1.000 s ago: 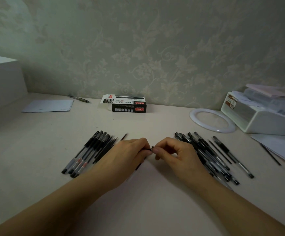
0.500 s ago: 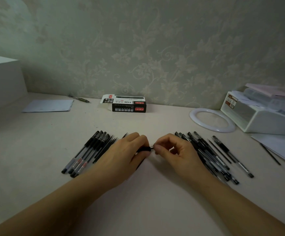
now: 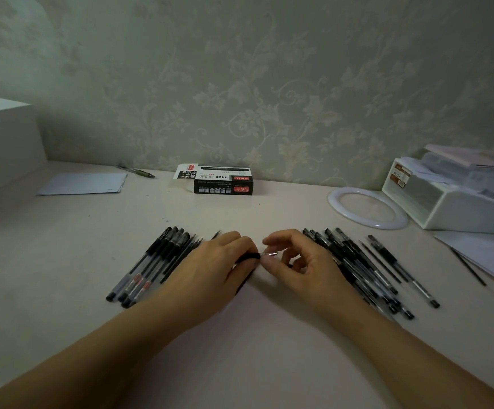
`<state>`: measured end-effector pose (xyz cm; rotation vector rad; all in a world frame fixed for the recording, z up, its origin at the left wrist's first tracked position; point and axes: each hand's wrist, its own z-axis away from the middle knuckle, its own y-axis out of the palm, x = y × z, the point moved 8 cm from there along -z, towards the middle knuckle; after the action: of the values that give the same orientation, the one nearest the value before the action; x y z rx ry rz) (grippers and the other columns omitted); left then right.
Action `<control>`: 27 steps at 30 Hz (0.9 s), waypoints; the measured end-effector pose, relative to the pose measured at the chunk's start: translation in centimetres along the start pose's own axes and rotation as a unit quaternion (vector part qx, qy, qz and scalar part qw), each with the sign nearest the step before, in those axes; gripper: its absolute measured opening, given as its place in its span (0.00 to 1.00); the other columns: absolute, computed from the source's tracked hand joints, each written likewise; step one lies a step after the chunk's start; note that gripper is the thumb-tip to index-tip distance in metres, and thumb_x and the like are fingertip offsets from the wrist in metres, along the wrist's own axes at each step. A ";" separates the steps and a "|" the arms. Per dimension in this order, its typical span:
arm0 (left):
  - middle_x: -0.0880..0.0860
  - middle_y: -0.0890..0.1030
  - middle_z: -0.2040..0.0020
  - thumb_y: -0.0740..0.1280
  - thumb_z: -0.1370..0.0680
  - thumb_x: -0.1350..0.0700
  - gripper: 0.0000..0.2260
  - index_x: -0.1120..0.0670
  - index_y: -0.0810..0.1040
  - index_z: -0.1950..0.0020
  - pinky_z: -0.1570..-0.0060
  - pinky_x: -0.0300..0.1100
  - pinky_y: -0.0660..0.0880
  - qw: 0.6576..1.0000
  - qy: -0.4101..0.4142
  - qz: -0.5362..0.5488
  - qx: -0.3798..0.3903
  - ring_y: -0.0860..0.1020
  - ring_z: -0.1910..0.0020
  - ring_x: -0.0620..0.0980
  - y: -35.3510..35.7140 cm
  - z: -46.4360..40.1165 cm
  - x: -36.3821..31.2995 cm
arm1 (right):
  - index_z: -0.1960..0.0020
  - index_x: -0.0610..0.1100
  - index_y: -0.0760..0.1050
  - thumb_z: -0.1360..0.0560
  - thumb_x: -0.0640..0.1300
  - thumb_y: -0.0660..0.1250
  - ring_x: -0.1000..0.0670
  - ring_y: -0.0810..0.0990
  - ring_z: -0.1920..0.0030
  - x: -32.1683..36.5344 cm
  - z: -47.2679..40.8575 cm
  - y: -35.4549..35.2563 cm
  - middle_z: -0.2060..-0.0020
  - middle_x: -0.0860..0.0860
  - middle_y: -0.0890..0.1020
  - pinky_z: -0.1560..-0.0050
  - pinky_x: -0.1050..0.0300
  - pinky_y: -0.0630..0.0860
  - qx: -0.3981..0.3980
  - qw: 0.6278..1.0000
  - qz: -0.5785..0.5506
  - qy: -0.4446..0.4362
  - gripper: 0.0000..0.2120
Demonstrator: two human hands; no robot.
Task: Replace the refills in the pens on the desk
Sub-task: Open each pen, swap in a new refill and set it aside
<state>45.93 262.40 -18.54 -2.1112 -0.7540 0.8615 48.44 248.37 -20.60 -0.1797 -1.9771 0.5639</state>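
At the middle of the desk my left hand (image 3: pixel 210 267) grips a black pen (image 3: pixel 250 256) by its rubber grip, most of the barrel hidden under the palm. My right hand (image 3: pixel 304 261) pinches the pen's small metal tip (image 3: pixel 270 254) between thumb and forefinger, right at the end of the grip. A row of several black pens (image 3: pixel 154 261) lies left of my left hand, with thin refills (image 3: pixel 185 256) beside them. Another pile of several pens (image 3: pixel 366 267) lies right of my right hand.
A black and white refill box (image 3: pixel 222 181) stands near the wall. A white ring (image 3: pixel 368 206) and a white organiser (image 3: pixel 458 196) sit at the right, with papers (image 3: pixel 487 255) and a loose refill (image 3: pixel 468 267) in front. Paper sheets (image 3: pixel 83 183) and a pen (image 3: pixel 136 171) lie far left.
My hands have drawn slightly apart. The metal tip now shows between the fingers, and my right fingers have loosened and spread.
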 end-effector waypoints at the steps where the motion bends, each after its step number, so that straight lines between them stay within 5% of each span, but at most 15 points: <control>1: 0.42 0.73 0.57 0.62 0.20 0.50 0.06 0.49 0.77 0.48 0.62 0.40 0.71 1.000 -0.001 0.001 0.000 0.72 0.62 0.42 0.0 0.0 0.0 | 0.52 0.57 0.79 0.25 0.56 0.70 0.58 0.77 0.61 0.0 0.0 0.0 0.56 0.60 0.83 0.60 0.70 0.72 0.001 1.000 0.004 0.003 0.05; 4: 0.42 0.74 0.56 0.61 0.20 0.49 0.06 0.48 0.76 0.47 0.61 0.43 0.73 1.000 -0.001 0.002 0.008 0.72 0.61 0.42 0.2 0.0 -0.1 | 0.57 0.54 0.80 0.23 0.55 0.67 0.59 0.78 0.62 0.0 0.0 -0.1 0.62 0.57 0.84 0.61 0.70 0.71 0.001 1.000 0.014 -0.003 0.08; 11: 0.44 0.76 0.52 0.56 0.18 0.50 0.10 0.44 0.70 0.38 0.57 0.46 0.74 1.000 -0.016 0.005 0.020 0.75 0.57 0.44 0.3 0.0 -0.1 | 0.54 0.54 0.81 0.24 0.45 0.71 0.51 0.81 0.58 -0.2 -0.2 -0.9 0.58 0.55 0.84 0.58 0.60 0.76 -0.048 0.998 -0.043 -0.007 0.04; 17: 0.45 0.75 0.55 0.55 0.18 0.51 0.12 0.43 0.71 0.37 0.60 0.49 0.74 1.000 -0.027 -0.008 0.011 0.75 0.59 0.47 -0.2 0.0 -0.2 | 0.53 0.52 0.82 0.23 0.43 0.70 0.56 0.82 0.58 -1.2 -0.1 -2.5 0.60 0.54 0.85 0.57 0.68 0.76 -0.128 0.988 -0.086 0.030 0.05; 27: 0.43 0.73 0.55 0.56 0.18 0.53 0.13 0.41 0.72 0.35 0.61 0.47 0.74 0.997 -0.070 -0.021 -0.009 0.74 0.59 0.46 -0.8 0.1 0.6 | 0.56 0.49 0.85 0.29 0.37 0.74 0.60 0.81 0.62 -0.3 0.3 -2.4 0.65 0.59 0.84 0.60 0.73 0.73 -0.119 0.988 0.098 0.005 0.07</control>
<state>45.96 263.33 -18.15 -2.0595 -0.8776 0.9921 48.58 246.04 -19.78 -0.5283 -2.0275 0.4476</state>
